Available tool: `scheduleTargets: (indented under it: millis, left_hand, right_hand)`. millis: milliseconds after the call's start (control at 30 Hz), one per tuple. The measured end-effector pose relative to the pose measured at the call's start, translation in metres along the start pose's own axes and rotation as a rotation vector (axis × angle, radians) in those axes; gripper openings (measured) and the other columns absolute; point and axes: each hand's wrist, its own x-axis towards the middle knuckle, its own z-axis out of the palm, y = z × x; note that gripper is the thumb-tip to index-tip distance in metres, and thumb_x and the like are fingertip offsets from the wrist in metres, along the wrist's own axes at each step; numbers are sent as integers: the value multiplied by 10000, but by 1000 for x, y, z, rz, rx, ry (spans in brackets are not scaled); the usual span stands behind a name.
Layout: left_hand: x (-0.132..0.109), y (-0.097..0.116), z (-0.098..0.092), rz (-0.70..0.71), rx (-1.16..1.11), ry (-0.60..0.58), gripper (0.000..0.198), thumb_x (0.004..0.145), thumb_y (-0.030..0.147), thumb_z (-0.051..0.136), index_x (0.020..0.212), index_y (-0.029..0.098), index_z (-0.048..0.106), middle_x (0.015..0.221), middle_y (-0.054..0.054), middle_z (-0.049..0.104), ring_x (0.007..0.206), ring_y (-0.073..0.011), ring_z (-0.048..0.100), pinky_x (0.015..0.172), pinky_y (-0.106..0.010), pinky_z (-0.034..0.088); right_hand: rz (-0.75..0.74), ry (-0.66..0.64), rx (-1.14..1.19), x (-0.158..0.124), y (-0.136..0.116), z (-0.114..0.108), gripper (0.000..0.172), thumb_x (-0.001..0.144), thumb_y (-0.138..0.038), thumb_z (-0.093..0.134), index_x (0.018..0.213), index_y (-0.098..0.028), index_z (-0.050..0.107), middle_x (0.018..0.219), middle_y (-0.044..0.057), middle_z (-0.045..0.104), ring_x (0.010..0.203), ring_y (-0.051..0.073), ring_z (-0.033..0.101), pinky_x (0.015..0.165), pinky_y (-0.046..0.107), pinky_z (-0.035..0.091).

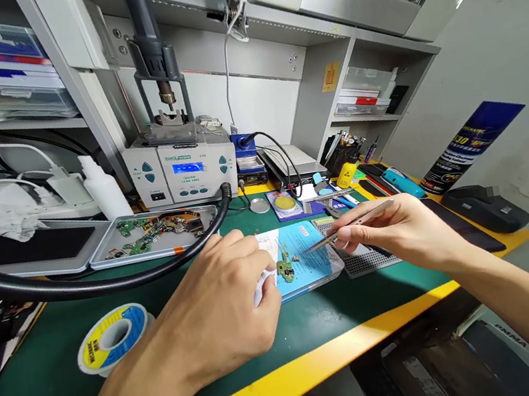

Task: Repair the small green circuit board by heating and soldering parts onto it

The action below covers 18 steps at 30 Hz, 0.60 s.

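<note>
In the head view, my right hand (pixel 392 234) pinches a pair of metal tweezers (pixel 362 217), their tips pointing left over a blue booklet or box (pixel 307 272). On that blue surface lies a small green circuit board (pixel 285 270), with a tiny part (pixel 296 259) beside it, too small to name. My left hand (pixel 234 291) is curled closed at the board's left. Its thumb and fingers hold a crumpled white tissue (pixel 264 282), partly hidden by the hand. The tweezer tips are apart from the board.
Behind my left hand, a tray (pixel 97 260) holds several circuit boards. A black hose (pixel 156 278) arches from the rework station (pixel 174 172) across the mat. At left sits a solder wick spool (pixel 91 348); at right, a perforated metal plate (pixel 371 261) and a spray can (pixel 472 146).
</note>
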Motion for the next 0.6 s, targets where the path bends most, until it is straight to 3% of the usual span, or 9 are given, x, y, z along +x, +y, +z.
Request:
scheduleTargets:
  millis: [167,333,500,600]
  left_hand:
    - [0,-2,3,-1,12,4,249,949,203,483,825,212,699,827,-55,633,841,-240,546,829,-456,409]
    - [2,-2,3,2,20,4,242,939,202,481,786,210,667,818,-61,624,829,-243,528,821,-459,398]
    - [1,-1,1,-3,14,1,238,945,212,485,780,210,655,813,-56,614,829,-241,531,815,-456,395]
    - [1,-1,1,-4,13,4,242,949,206,480,798,208,670,822,-52,623,828,-238,532,825,-458,401]
  right_hand:
    - [6,-95,18,1,4,3,330,796,-537,895,879,-217,904,997,111,862,791,247,772,731,342,643]
    - [-11,-188,39,0,5,0,286,831,-509,877,845,-224,903,1019,101,860,767,215,765,715,319,647]
    - [-2,-145,61,3,6,-7,308,793,-490,912,930,-215,904,865,101,856,727,227,763,706,346,658]
    - [-19,-143,69,10,8,-9,313,771,-472,930,962,-224,901,944,104,865,743,234,775,724,363,660]
